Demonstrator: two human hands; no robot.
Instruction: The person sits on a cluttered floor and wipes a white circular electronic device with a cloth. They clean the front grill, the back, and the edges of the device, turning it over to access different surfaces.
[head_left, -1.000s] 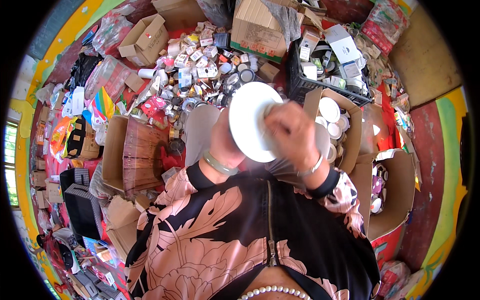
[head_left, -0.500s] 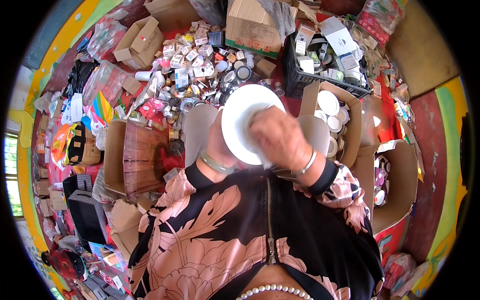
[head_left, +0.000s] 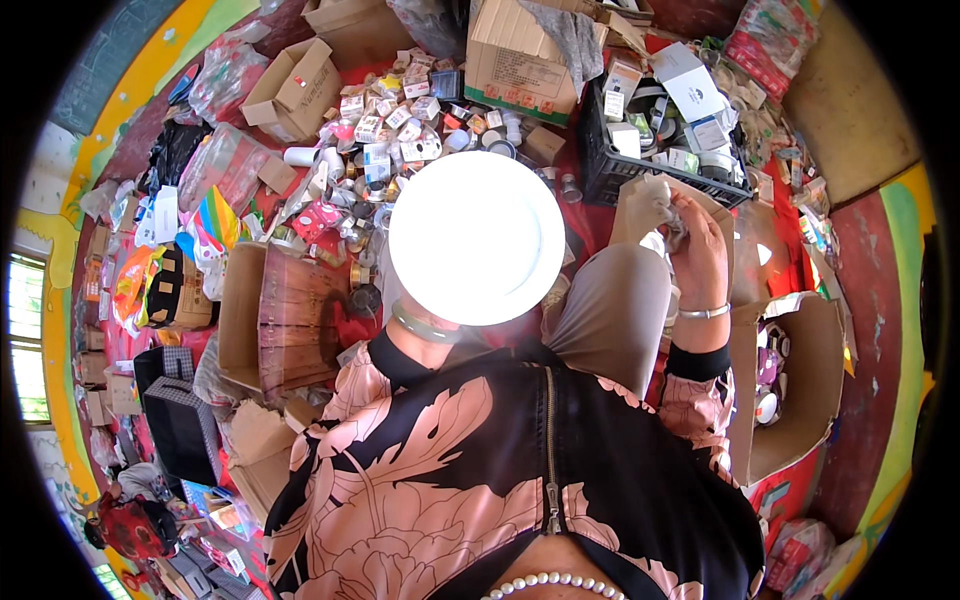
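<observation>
Your L hand (head_left: 413, 312) is mostly hidden behind the white disc (head_left: 478, 238), which is up in front of your lap w/ its face toward you; can't tell how those fingers are set. Your R hand (head_left: 702, 255), well apart, is closed on a crumpled pale cloth (head_left: 651, 200) over the cardbd box (head_left: 724, 214), just beside your R knee (head_left: 615, 300).

Seemingly a storeroom (a crowded one): cardboard boxes (head_left: 310, 95), crate (head_left: 608, 178), heaped cartons (head_left: 368, 128).
</observation>
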